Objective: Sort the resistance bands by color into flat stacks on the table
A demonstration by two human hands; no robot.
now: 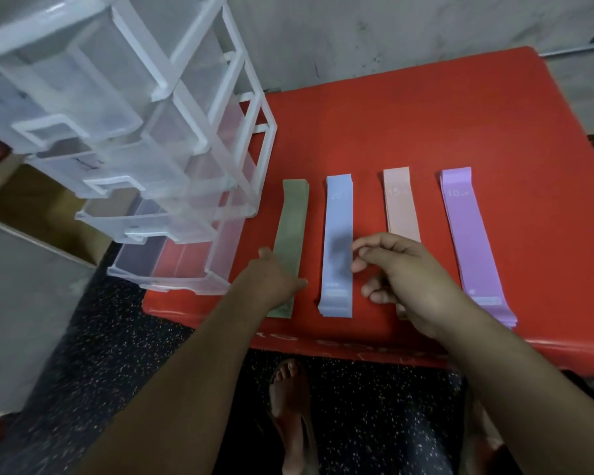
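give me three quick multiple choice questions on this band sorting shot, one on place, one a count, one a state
1. Which stack lies nearest the clear drawer unit?
A) purple B) blue C) green
2. How many colour stacks lie on the red table?
A) four B) three C) six
3. What does the right hand hold?
A) a blue band B) nothing C) a drawer handle

Answers:
1 C: the green stack lies just beside the unit, with the left hand resting on it.
2 A: green stack, blue stack, pink stack and purple stack lie side by side.
3 B: its fingers are loosely curled with no band in them.
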